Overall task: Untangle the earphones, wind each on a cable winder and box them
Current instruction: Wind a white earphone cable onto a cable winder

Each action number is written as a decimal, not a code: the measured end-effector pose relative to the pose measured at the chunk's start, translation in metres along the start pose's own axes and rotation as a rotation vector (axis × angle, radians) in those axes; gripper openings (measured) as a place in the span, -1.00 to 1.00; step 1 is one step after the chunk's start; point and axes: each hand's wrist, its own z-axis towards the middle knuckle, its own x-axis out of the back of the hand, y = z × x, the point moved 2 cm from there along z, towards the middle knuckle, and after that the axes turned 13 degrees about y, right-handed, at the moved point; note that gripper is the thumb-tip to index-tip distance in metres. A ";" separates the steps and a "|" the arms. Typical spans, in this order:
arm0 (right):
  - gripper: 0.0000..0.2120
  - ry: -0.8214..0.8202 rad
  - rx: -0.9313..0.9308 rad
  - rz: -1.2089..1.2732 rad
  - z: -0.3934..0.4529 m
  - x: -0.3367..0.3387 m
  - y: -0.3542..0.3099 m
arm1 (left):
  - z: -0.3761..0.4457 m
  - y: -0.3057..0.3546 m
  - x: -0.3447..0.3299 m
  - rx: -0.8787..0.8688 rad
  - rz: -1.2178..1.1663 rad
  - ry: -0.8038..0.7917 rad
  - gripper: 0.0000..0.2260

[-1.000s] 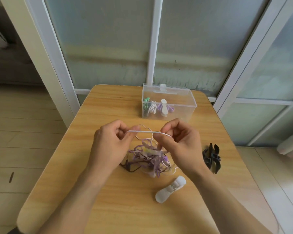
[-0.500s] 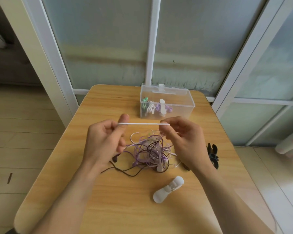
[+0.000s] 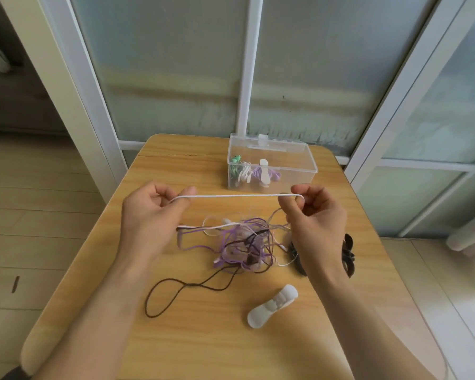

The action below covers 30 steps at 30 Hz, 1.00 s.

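Your light wooden table with rounded corners fills the lower view, set against white-framed frosted glass panels. At its far edge stands a clear rectangular plastic box with a lid; through the wall you can see wound earphones inside, green, white and purple on a white winder. Your left hand is raised over the table's left centre, thumb and forefinger pinching one end of a thin white earphone cable, the other fingers curled under. Your right hand mirrors it on the right, thumb and forefinger pinching the same cable, which loops round the fingertips there. The cable runs taut and nearly level between the two hands, just in front of the box. Below that span, between your wrists, lies the tangled heap of purple, pale pink and dark brown earphone cords on the tabletop; white strands lead from it up toward both hands. A dark brown cord loop trails out of the heap toward you, lying flat. Near your right forearm rests a white bone-shaped plastic cable winder, apart from the heap. Black cable winders sit behind your right wrist, partly hidden; how many, you cannot tell.
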 end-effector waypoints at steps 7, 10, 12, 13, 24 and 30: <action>-0.88 -0.048 -0.309 0.157 0.005 -0.001 0.004 | -0.015 0.000 -0.012 0.472 -0.489 -0.342 -0.81; -0.81 -0.020 -0.400 0.200 0.014 0.006 0.009 | -0.011 -0.002 -0.009 0.224 -0.175 -0.266 -0.81; -0.76 0.014 -0.283 0.045 0.023 0.014 0.011 | -0.002 -0.001 -0.001 0.009 0.073 -0.200 -0.71; -0.74 0.028 -0.207 -0.043 0.025 0.016 0.010 | 0.002 0.000 0.004 -0.096 0.181 -0.153 -0.66; -0.52 -0.268 -0.722 0.518 0.027 0.006 0.010 | 0.007 -0.007 -0.001 0.278 -0.290 -0.283 -0.71; -0.69 -0.150 -0.589 0.379 0.038 0.021 0.001 | 0.017 -0.005 0.012 -0.168 0.161 -0.040 -0.58</action>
